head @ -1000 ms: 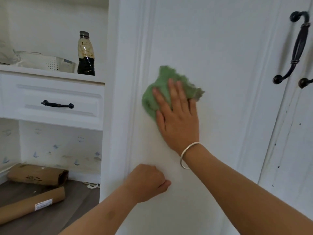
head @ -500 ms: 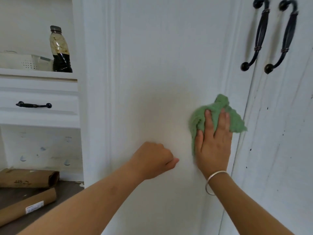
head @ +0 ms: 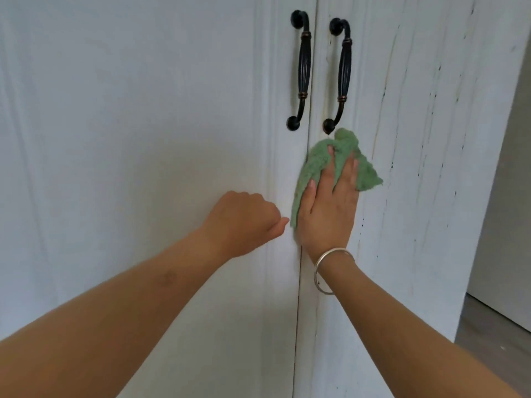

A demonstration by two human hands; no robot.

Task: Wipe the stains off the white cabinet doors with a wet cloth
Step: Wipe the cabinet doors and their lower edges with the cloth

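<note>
Now | right hand [head: 330, 208] pressing green cloth [head: 316, 162] flat, fingers straight | cloth sitting on streaked right door [head: 431, 168] at centre seam, just below right handle [head: 343, 73] | left hand [head: 244, 219] clenching empty, by left door [head: 143, 139]

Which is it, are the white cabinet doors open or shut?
Shut. The left door and right door lie flush, with only a thin dark seam between them.

Far right, low down: strip of grey-brown wood floor [head: 494, 357]; above it, plain pale wall [head: 508, 219].
</note>
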